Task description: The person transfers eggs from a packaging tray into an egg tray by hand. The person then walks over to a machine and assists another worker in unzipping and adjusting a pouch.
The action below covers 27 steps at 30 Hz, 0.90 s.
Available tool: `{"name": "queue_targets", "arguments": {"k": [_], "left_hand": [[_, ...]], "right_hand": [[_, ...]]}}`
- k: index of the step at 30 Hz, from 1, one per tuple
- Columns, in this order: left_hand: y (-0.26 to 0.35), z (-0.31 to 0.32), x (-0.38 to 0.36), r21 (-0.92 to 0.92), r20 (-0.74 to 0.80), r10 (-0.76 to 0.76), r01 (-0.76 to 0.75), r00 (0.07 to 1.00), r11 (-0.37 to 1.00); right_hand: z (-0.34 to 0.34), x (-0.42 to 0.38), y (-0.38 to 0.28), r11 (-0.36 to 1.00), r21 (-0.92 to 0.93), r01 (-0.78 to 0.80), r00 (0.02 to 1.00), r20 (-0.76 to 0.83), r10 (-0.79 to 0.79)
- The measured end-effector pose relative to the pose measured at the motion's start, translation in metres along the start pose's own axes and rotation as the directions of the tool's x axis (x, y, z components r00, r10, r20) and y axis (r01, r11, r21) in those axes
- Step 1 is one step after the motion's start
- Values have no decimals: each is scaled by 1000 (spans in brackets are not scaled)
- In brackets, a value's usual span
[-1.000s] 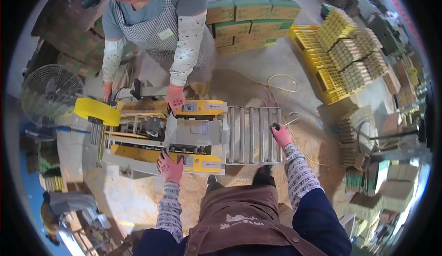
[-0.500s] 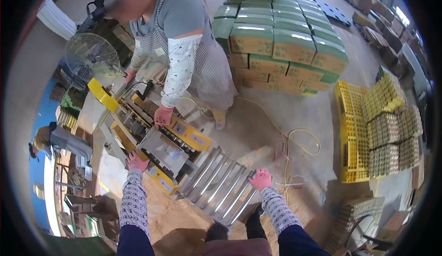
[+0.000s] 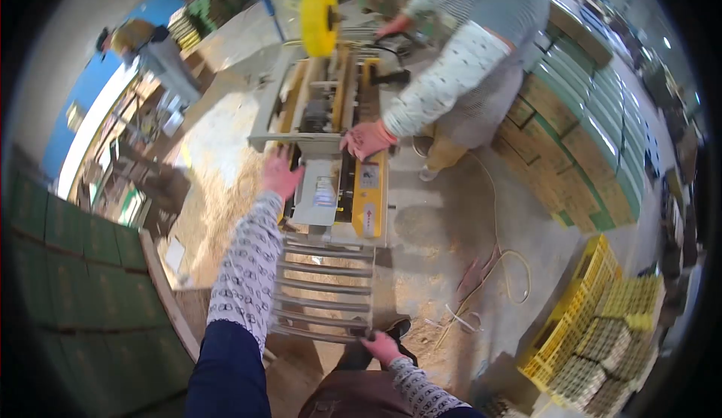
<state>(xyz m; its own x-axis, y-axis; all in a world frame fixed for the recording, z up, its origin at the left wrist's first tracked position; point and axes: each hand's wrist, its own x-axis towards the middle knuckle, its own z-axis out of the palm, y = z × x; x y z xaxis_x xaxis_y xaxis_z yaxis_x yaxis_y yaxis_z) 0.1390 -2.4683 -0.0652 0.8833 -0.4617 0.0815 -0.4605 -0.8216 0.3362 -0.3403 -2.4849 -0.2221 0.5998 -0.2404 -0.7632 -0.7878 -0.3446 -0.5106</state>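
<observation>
At the centre of the frame stands the yellow-and-grey carton sealing machine (image 3: 338,140), with its roller conveyor (image 3: 323,290) running down toward the lower middle. The left hand (image 3: 280,175), in a pink glove, lies on the machine's left edge with fingers curled over the frame, a closed grasp as far as the view shows. The right hand (image 3: 380,346), also gloved, is closed around the near right corner of the roller conveyor at the bottom of the frame. Across the machine, a co-worker's hand (image 3: 366,138) presses on the yellow side panel (image 3: 369,192), and that person's other hand (image 3: 395,25) holds the far end near the top.

Judging from these grips, the machine is being shifted by two people and is not yet set down or put to work: no carton sits on the rollers or in the sealing bed (the yellow tape reel (image 3: 320,16) stands loaded at the top).

A small red-and-white label shows on the yellow panel, and a paler sticker on the grey plate (image 3: 320,196), but their writing is too small and blurred to read. The green-and-tan cartons (image 3: 587,140) at the right carry no legible print.
</observation>
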Motion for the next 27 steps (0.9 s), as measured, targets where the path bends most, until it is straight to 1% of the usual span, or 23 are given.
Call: {"name": "queue_targets", "arguments": {"k": [1,2,3,4,5,6,7,8,9,10,11,13,14,15,17,19,20,21,22,23,24,26,27], "left_hand": [[-4,11,-26,-104,-49,-9,3,999,995],[-5,20,-64,-199,-97,-18,-2,995,980],[-6,21,-97,-267,-155,17,-59,988,962],[-6,21,-132,-328,-211,47,-116,976,937],[-4,18,-166,-398,-172,-8,-62,985,915],[-4,16,-199,-467,-124,-57,-7,991,884],[-8,19,-231,-504,-102,-116,49,988,862],[-8,22,-257,-542,-82,-169,99,982,834],[-4,20,-276,-614,-39,-196,131,980,778],[6,16,-287,-680,6,-215,162,977,715],[13,17,-293,-717,60,-259,223,964,661],[38,8,-290,-780,68,-302,239,951,578],[51,5,-284,-807,69,-317,240,946,540],[63,4,-274,-823,29,-266,174,964,541],[90,18,-250,-845,-4,-342,180,940,503],[111,48,-226,-856,-59,-440,182,896,485],[115,63,-210,-914,21,-479,211,878,347],[121,69,-192,-950,109,-508,240,854,199],[128,81,-176,-964,198,-528,260,826,46],[131,97,-161,-960,216,-569,280,793,26],[135,105,-146,-966,232,-601,252,765,-52],[149,114,-128,-956,295,-637,219,712,-197],[161,114,-120,-878,413,-642,95,646,-470]], "right_hand": [[-6,-6,-6,992,-23,126,987,100,-123],[-17,-14,-21,968,-25,251,948,207,-240],[-25,-17,-33,928,-10,374,882,314,-352],[-22,2,-23,985,73,154,954,250,-168],[-24,31,-2,912,42,409,912,25,-410],[-91,-20,-85,928,129,350,933,-132,-334],[-114,2,-90,867,30,498,835,-286,-470],[-164,-6,-131,902,118,416,885,-281,-371],[-194,16,-140,772,34,635,699,-449,-556],[-240,1,-186,706,-16,708,605,-502,-617],[-268,-3,-220,667,-259,699,426,-599,-679],[-312,5,-267,635,-343,692,368,-589,-720],[-336,29,-269,584,-473,659,285,-562,-777],[-357,38,-282,601,-479,640,349,-516,-782],[-393,55,-303,650,-488,582,463,-458,-759],[-427,79,-306,637,-594,492,438,-463,-771],[-444,93,-308,631,-636,445,433,-463,-773],[-463,99,-319,677,-639,366,528,-456,-716],[-487,128,-318,686,-661,305,573,-448,-686],[-512,163,-313,691,-667,277,589,-450,-671],[-529,200,-309,698,-670,252,606,-453,-654],[-551,252,-310,665,-692,279,511,-479,-713],[-561,273,-303,659,-700,276,478,-495,-726]]}}
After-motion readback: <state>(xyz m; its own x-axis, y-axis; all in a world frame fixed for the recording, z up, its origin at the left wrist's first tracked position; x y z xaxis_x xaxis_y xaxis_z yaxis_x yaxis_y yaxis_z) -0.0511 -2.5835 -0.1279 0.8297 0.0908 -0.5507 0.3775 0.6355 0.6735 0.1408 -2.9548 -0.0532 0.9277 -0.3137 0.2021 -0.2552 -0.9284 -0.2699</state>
